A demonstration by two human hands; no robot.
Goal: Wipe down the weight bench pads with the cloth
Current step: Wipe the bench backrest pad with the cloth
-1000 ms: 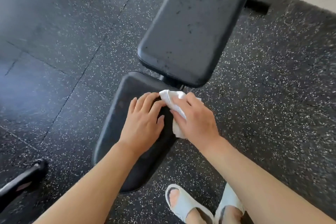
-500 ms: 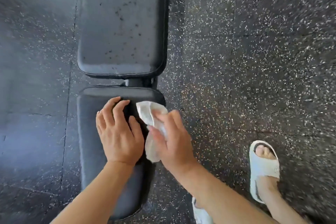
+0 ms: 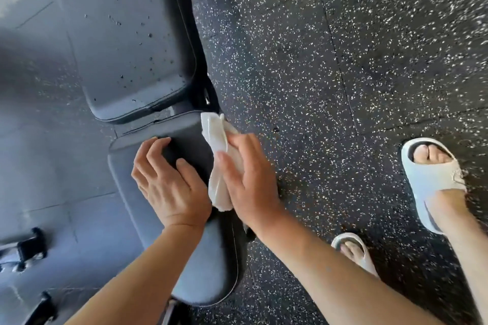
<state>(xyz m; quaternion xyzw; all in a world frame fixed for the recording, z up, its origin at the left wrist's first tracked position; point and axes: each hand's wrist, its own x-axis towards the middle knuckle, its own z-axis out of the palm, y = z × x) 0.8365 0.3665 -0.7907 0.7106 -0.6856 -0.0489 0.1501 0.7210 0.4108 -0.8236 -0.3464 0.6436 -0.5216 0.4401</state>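
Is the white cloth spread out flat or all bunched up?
Bunched up. The cloth is folded into a long wad, held by the right hand against the seat pad's right edge.

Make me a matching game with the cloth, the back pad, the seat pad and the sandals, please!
Things:
1. cloth
2. back pad
3. seat pad
4. sandals

Descriptions:
A. dotted with small droplets
B. on the feet, on the speckled floor
C. white, held in the right hand
D. under the resting left hand

Pairs: 1-C, 2-A, 3-D, 4-B
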